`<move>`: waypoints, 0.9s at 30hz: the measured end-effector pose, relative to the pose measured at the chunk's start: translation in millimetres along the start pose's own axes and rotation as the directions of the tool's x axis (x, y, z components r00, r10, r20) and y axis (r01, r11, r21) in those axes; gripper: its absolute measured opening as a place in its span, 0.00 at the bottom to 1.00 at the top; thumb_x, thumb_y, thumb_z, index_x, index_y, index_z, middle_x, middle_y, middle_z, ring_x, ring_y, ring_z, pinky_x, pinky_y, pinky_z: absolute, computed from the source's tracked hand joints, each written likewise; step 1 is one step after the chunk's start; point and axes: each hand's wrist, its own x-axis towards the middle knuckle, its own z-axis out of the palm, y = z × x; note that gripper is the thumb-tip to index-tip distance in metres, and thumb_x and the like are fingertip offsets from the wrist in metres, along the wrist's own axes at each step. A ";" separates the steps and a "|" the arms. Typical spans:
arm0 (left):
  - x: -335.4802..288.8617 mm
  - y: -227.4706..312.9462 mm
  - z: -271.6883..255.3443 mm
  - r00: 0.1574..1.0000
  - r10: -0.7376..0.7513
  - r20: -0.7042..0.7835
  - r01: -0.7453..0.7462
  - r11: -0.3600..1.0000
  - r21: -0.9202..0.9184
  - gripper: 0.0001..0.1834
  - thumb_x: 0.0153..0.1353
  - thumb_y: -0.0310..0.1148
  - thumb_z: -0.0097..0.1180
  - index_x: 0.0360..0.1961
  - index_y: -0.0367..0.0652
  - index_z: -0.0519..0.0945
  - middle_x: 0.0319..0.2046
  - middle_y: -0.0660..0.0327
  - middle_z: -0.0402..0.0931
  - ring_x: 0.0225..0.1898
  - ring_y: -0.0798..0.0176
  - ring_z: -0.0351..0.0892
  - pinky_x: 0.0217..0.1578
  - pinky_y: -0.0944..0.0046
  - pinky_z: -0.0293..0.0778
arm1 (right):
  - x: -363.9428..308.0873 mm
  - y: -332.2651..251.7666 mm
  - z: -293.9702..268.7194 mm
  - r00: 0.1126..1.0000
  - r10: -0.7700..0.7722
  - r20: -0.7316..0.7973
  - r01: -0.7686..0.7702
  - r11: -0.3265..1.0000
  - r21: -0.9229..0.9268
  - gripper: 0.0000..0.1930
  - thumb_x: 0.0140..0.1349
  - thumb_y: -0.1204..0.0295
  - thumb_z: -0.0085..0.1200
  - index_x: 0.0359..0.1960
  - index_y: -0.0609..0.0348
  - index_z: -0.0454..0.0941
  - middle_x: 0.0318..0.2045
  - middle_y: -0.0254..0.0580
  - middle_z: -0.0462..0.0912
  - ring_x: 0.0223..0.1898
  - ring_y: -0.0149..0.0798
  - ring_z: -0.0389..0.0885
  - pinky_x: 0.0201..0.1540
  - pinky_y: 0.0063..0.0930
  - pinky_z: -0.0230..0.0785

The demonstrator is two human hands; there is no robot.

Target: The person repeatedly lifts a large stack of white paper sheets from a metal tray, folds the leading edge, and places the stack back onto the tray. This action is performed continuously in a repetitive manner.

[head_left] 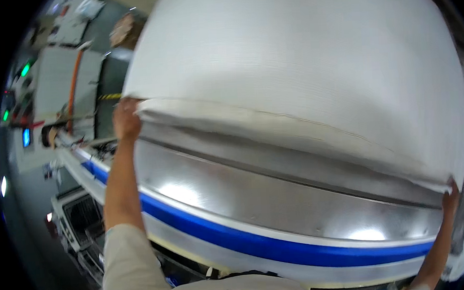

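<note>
the fingers [132, 104] of left hand [127, 119] and right hand [450, 196] grip the white fabric's near edge [230, 113], where uneven pulling could crease it.

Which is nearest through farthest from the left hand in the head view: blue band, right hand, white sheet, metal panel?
From the left hand:
1. white sheet, in its grip
2. metal panel, just below
3. blue band, below the panel
4. right hand, far right
</note>
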 end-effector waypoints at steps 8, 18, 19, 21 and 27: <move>-16.8 -5.5 1.4 0.956 0.073 -0.284 -0.145 0.959 -0.243 0.31 0.49 0.25 0.54 0.58 0.42 0.64 0.60 0.55 0.63 0.61 0.50 0.63 0.61 0.53 0.59 | -102.0 -183.4 -35.5 0.932 -0.269 -0.242 0.316 0.931 0.181 0.22 0.57 0.80 0.46 0.56 0.60 0.70 0.52 0.54 0.75 0.53 0.53 0.75 0.54 0.38 0.67; -14.9 -17.2 19.5 0.875 0.064 -0.480 -0.255 0.904 -0.343 0.27 0.44 0.25 0.54 0.51 0.44 0.71 0.54 0.58 0.69 0.57 0.55 0.68 0.55 0.54 0.63 | -191.2 -583.3 -90.2 0.518 -0.757 -0.399 0.846 0.386 0.367 0.15 0.54 0.79 0.52 0.46 0.60 0.74 0.44 0.49 0.78 0.45 0.49 0.79 0.48 0.36 0.71; -18.3 -22.4 21.9 0.868 0.054 -0.493 -0.255 0.901 -0.350 0.26 0.43 0.26 0.55 0.49 0.45 0.72 0.52 0.60 0.70 0.55 0.55 0.69 0.54 0.54 0.64 | -206.4 -627.7 -96.6 0.512 -0.782 -0.357 0.834 0.352 0.425 0.14 0.55 0.78 0.52 0.45 0.59 0.75 0.41 0.48 0.79 0.42 0.48 0.79 0.45 0.36 0.72; -19.4 -22.0 23.5 0.861 0.028 -0.508 -0.253 0.890 -0.379 0.25 0.43 0.26 0.55 0.48 0.45 0.72 0.51 0.60 0.71 0.55 0.56 0.69 0.54 0.54 0.64 | -227.6 -702.8 -103.8 0.435 -0.825 -0.360 0.849 0.243 0.469 0.10 0.56 0.73 0.54 0.41 0.56 0.77 0.38 0.43 0.79 0.39 0.45 0.80 0.41 0.36 0.73; -16.0 -20.9 25.5 0.822 0.001 -0.570 -0.300 0.851 -0.431 0.24 0.42 0.25 0.55 0.46 0.45 0.71 0.50 0.58 0.72 0.52 0.52 0.71 0.50 0.54 0.65 | -258.2 -876.0 -113.4 0.368 -0.901 -0.229 0.792 0.175 0.585 0.11 0.57 0.62 0.54 0.32 0.56 0.79 0.30 0.43 0.82 0.33 0.48 0.80 0.38 0.39 0.72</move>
